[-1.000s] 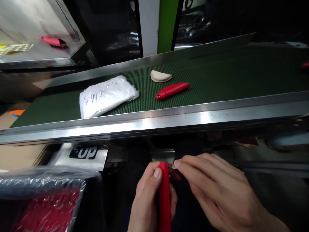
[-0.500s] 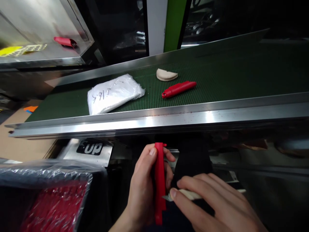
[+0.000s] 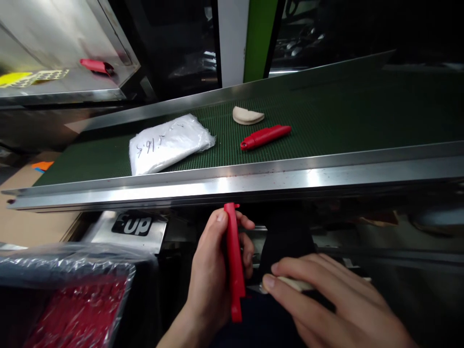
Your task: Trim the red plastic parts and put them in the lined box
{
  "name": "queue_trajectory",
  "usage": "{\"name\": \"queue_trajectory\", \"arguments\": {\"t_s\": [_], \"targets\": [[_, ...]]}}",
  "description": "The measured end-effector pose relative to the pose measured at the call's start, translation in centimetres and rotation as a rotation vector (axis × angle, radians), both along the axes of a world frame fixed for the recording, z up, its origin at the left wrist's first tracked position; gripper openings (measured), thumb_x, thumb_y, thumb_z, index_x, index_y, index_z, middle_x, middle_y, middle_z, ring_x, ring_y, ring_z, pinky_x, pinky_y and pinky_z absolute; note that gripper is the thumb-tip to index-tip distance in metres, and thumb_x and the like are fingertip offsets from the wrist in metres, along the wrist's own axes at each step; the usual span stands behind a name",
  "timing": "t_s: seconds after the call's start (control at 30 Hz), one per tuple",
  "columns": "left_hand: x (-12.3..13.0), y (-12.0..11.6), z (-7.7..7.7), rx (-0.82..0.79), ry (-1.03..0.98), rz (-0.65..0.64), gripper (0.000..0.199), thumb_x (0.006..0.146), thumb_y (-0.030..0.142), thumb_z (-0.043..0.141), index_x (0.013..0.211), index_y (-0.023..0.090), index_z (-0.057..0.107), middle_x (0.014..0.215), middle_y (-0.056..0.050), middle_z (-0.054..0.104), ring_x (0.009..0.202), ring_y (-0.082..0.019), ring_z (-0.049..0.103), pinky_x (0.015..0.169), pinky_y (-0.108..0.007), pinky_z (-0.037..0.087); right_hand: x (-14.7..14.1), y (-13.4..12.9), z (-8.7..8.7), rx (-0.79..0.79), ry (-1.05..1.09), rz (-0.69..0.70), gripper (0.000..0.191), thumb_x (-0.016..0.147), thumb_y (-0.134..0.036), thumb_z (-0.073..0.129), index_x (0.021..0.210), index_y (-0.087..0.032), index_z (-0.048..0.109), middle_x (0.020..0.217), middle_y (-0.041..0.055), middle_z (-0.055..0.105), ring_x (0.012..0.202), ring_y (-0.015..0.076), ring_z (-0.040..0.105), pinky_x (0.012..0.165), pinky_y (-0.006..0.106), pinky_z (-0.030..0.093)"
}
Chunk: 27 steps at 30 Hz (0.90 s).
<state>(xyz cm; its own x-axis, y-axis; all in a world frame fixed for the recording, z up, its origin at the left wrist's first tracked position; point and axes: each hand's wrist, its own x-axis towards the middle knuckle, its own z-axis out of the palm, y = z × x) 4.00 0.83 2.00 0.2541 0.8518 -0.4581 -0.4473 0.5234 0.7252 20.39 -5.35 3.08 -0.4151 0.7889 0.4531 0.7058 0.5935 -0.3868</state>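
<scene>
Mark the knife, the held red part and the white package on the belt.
Knife (image 3: pixel 295 284): head view, on the pale handle.
Held red part (image 3: pixel 235 261): head view, midway along its length.
White package (image 3: pixel 170 144): head view, on its upper face.

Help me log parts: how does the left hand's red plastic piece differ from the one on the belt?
The held piece runs up the picture, in the left hand; the belt piece lies slanted on the conveyor belt. The belt piece shows an end hole; the held piece shows none here. Both are red and narrow.
</scene>
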Motion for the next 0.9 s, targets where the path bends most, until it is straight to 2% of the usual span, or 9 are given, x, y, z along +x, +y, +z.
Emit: {"name": "queue_trajectory", "arguments": {"t_s": [0.17, 0.23, 0.3, 0.37, 0.43, 0.53, 0.77, 0.9], "targets": [[0.0, 0.0, 0.0, 0.012, 0.031, 0.015, 0.03, 0.095, 0.044, 0.042, 0.091, 0.021, 0.059, 0.089, -0.001, 0.062, 0.047, -0.006, 0.04, 0.039, -0.018, 0.031, 0.1, 0.5, -0.2, -0.038, -0.005, 0.111, 0.025, 0.093, -0.009, 0.047, 0.101, -0.02, 0.068, 0.089, 0.0024, 0.069, 0.072, 0.0135, 0.062, 0.066, 0.027, 0.05], [-0.1, -0.2, 0.1, 0.0, 0.038, -0.007, 0.031, 0.095, 0.046, 0.041, 0.092, 0.02, 0.058, 0.073, -0.001, 0.06, 0.045, -0.006, 0.038, 0.039, -0.017, 0.031, 0.7, 0.5, 0.0, -0.061, 0.021, 0.098, 0.029, 0.093, -0.008, 0.045, 0.106, -0.022, 0.067, 0.095, 0.0023, 0.067, 0.079, 0.0132, 0.062, 0.072, 0.027, 0.05], [-0.2, -0.6, 0.2, 0.0, 0.05, -0.059, 0.028, 0.093, 0.046, 0.046, 0.093, 0.02, 0.056, 0.057, 0.002, 0.051, 0.044, -0.007, 0.036, 0.039, -0.016, 0.031, 1.4, 0.7, 0.0, -0.066, 0.064, 0.0, 0.035, 0.09, -0.003, 0.045, 0.113, -0.021, 0.064, 0.107, 0.0045, 0.063, 0.093, 0.0133, 0.061, 0.082, 0.028, 0.049], [-0.4, -1.3, 0.4, 0.009, 0.076, -0.111, 0.023, 0.088, 0.042, 0.056, 0.094, 0.021, 0.054, 0.052, 0.005, 0.045, 0.042, -0.006, 0.035, 0.04, -0.015, 0.031, 1.7, 1.1, -0.1, -0.041, 0.092, -0.073, 0.039, 0.088, 0.001, 0.047, 0.118, -0.018, 0.062, 0.114, 0.0075, 0.059, 0.102, 0.0138, 0.058, 0.087, 0.028, 0.047], [-0.5, -2.0, 0.5, 0.006, 0.116, -0.134, 0.026, 0.082, 0.04, 0.066, 0.095, 0.021, 0.054, 0.054, 0.006, 0.046, 0.043, -0.006, 0.037, 0.041, -0.015, 0.032, 1.6, 1.7, -0.3, 0.005, 0.101, -0.081, 0.04, 0.087, 0.003, 0.05, 0.121, -0.015, 0.062, 0.114, 0.0095, 0.058, 0.102, 0.0159, 0.057, 0.085, 0.03, 0.047], [-0.6, -3.0, 0.6, -0.004, 0.177, -0.147, 0.035, 0.077, 0.046, 0.073, 0.094, 0.021, 0.056, 0.056, 0.006, 0.046, 0.044, -0.005, 0.038, 0.042, -0.015, 0.031, 1.2, 2.4, -0.4, 0.049, 0.096, -0.047, 0.04, 0.086, 0.003, 0.051, 0.12, -0.013, 0.063, 0.111, 0.0108, 0.059, 0.101, 0.0198, 0.056, 0.083, 0.035, 0.046], [-0.5, -3.6, 0.7, -0.016, 0.213, -0.145, 0.042, 0.071, 0.054, 0.076, 0.09, 0.022, 0.055, 0.056, 0.007, 0.046, 0.045, -0.005, 0.038, 0.044, -0.017, 0.031, 0.8, 2.3, -0.3, 0.078, 0.098, -0.022, 0.037, 0.085, 0.002, 0.053, 0.118, -0.009, 0.064, 0.109, 0.0122, 0.061, 0.097, 0.0216, 0.056, 0.079, 0.037, 0.045], [-0.4, -3.7, 0.7, -0.01, 0.205, -0.125, 0.04, 0.072, 0.052, 0.076, 0.089, 0.022, 0.057, 0.058, 0.007, 0.047, 0.046, -0.004, 0.039, 0.045, -0.017, 0.032, 0.9, 2.1, -0.1, 0.064, 0.098, -0.01, 0.036, 0.085, 0.003, 0.052, 0.117, -0.008, 0.065, 0.107, 0.0127, 0.062, 0.097, 0.0216, 0.056, 0.079, 0.037, 0.046]]}}
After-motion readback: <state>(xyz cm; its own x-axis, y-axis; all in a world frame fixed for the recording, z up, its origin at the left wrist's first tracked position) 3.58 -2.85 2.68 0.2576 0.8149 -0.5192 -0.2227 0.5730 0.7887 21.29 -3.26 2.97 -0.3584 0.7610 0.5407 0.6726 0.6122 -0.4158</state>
